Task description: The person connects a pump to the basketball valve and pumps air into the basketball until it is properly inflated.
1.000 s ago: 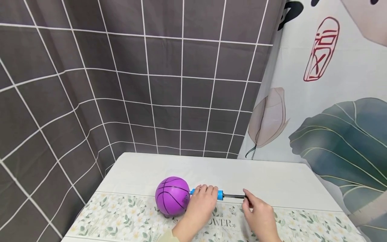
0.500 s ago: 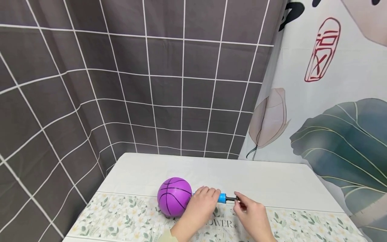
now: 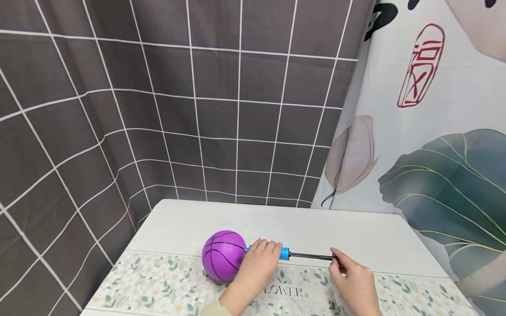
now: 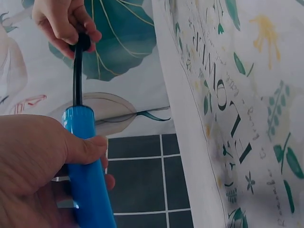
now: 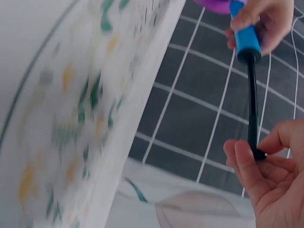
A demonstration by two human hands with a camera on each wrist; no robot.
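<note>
A purple ball with black basketball lines [image 3: 223,256] rests on the table, left of my hands. My left hand [image 3: 258,265] grips the blue barrel of a hand pump [image 3: 284,253], whose front end meets the ball's right side. In the left wrist view the thumb and fingers wrap the blue barrel [image 4: 88,166]. My right hand [image 3: 354,278] pinches the small black handle at the end of the pump's rod [image 3: 312,256], which is drawn well out of the barrel. The right wrist view shows that black handle [image 5: 259,154] between thumb and fingers.
The white table [image 3: 348,232] carries a floral printed band [image 3: 158,281] with lettering across its front. A dark grid-patterned curtain [image 3: 213,114] hangs behind and to the left. On the right hangs a white curtain [image 3: 383,87] with leaf prints.
My right hand first pushed the pump rod left into the barrel, then drew it back out to the right, farther than before. My left hand and the ball shifted slightly right, then back left.
</note>
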